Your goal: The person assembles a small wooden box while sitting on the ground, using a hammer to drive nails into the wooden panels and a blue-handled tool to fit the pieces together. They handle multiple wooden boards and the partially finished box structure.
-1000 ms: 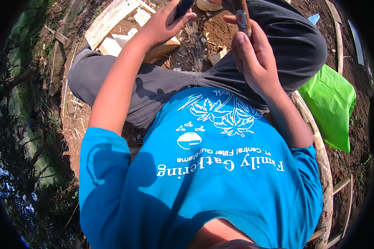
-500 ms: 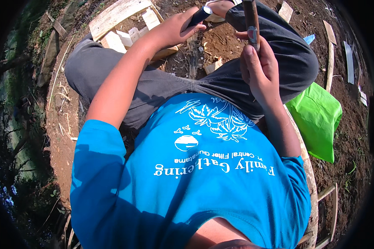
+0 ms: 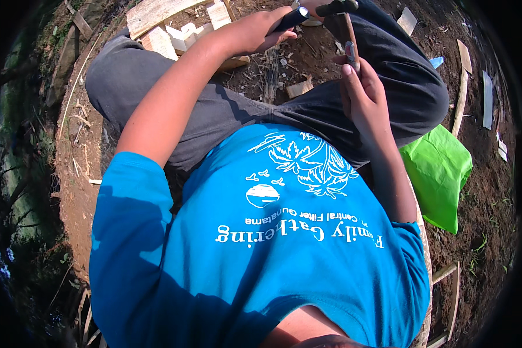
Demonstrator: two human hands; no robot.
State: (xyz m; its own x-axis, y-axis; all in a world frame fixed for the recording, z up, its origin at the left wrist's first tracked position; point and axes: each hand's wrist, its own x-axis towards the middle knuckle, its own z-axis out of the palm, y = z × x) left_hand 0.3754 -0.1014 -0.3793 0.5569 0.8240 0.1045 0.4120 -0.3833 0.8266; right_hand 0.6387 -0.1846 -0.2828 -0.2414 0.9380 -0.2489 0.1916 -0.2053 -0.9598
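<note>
I sit cross-legged on bare earth in a blue shirt and grey trousers. My left hand (image 3: 254, 36) reaches forward over my left knee and grips a dark tool handle with a pale metal tip (image 3: 292, 17). My right hand (image 3: 362, 93) is raised over my right knee and holds a thin brown stick (image 3: 349, 42) upright; the stick's dark upper end (image 3: 336, 7) sits at the frame's top edge. The tool's tip points toward that upper end, a short gap away. Whatever extends past the top edge is hidden.
Pale cut wood blocks (image 3: 171, 36) and a plank (image 3: 156, 11) lie by my left knee. A small wood offcut (image 3: 298, 88) and chips sit between my legs. A bright green bag (image 3: 441, 174) lies at my right. Thin wooden strips (image 3: 461, 98) lie on the soil beyond.
Both hands keep their grips. The view has tilted, so hands and knees sit lower in the frame, and the left hand's tool has come closer to the stick.
</note>
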